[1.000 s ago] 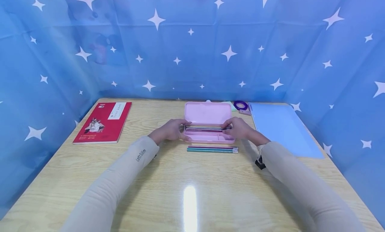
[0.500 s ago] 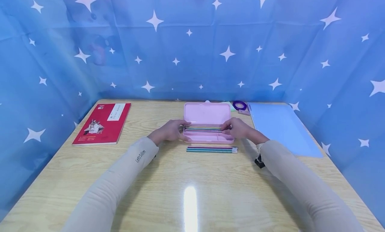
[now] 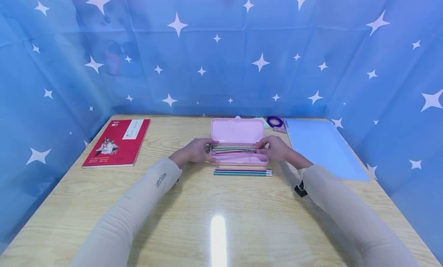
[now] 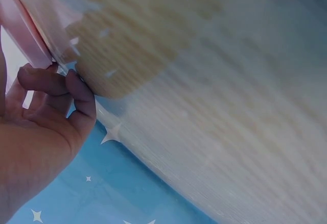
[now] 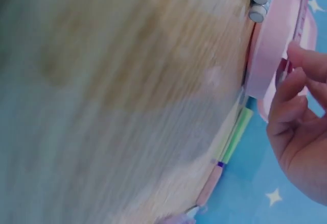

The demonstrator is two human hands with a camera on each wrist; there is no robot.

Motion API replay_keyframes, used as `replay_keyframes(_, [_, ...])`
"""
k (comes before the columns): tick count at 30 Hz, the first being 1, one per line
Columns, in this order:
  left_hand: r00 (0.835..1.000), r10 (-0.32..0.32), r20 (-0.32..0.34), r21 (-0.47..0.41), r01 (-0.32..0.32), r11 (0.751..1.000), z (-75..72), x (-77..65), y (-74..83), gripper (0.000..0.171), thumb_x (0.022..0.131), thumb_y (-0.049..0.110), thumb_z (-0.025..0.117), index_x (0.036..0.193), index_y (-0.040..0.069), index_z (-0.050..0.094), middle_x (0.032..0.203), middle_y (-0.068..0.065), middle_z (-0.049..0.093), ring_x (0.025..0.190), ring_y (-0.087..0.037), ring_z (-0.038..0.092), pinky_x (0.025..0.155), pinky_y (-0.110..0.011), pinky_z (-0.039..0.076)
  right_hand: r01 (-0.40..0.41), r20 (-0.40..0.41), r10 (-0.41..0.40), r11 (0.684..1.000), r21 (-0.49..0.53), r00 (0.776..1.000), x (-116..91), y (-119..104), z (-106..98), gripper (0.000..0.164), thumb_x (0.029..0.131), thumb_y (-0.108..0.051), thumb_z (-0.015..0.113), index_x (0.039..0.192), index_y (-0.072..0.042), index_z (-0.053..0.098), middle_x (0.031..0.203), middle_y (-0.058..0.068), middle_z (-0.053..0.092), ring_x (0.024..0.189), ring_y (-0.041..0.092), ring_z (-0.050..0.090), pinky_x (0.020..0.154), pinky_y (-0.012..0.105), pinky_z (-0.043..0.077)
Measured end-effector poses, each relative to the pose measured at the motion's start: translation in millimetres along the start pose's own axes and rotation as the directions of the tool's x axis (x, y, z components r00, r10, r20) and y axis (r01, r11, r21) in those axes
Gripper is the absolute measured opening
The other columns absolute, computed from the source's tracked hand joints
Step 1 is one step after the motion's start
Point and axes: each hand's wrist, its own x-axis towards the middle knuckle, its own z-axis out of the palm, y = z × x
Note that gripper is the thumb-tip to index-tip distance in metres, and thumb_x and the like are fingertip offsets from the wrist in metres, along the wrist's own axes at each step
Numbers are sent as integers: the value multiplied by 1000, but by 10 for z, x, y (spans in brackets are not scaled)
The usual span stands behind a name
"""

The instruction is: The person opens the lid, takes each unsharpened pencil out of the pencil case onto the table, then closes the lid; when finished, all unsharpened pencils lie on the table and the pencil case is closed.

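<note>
Steady the open, pink plastic pencil case [image 3: 237,130] in the gripping left hand [image 3: 197,149] and level the slim, reddish pencil [image 3: 235,152] pinched in the right hand [image 3: 275,147].

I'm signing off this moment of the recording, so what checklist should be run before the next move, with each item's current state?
1. Lid open: ok.
2. Left hand gripping the left end of the pink case: ok.
3. Right hand pinching a reddish pencil: ok.
4. That pencil lined up with the pencils inside: not ok, it slants.
5. Its far tip free of the case: cannot tell.
6. Three pencils in front lying side by side: ok.
</note>
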Motion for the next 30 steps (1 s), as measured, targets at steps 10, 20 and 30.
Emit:
replay_keyframes(10, [1000, 1, -5, -2, -1, 1000, 17, 7, -23, 93, 69, 50, 86, 148, 20, 47, 155, -5, 41, 147, -27, 28, 121, -44, 22, 2, -42, 0, 999, 44, 999, -337, -129, -127, 7, 90, -10, 73, 95, -6, 77, 91, 3, 73, 85, 24, 65, 68, 31, 54])
replay_keyframes(20, [1000, 2, 2, 10, -2, 1000, -2, -11, 0, 93, 70, 50, 85, 149, 20, 46, 155, -4, 42, 147, -26, 28, 121, -43, 22, -28, 49, 22, 992, 124, 999, -751, -353, -65, 4, 89, -10, 74, 91, -7, 75, 95, 4, 72, 55, 9, 48, 49, 24, 43])
replay_keyframes(30, [1000, -4, 0, 11, 4, 1000, -3, -22, 14, 91, 71, 49, 85, 149, 19, 47, 155, -5, 41, 147, -28, 29, 120, -44, 23, -28, 135, 0, 978, 205, 991, -946, -340, 39, 5, 90, -2, 70, 94, 0, 72, 91, 9, 69, 54, 12, 60, 49, 23, 50])
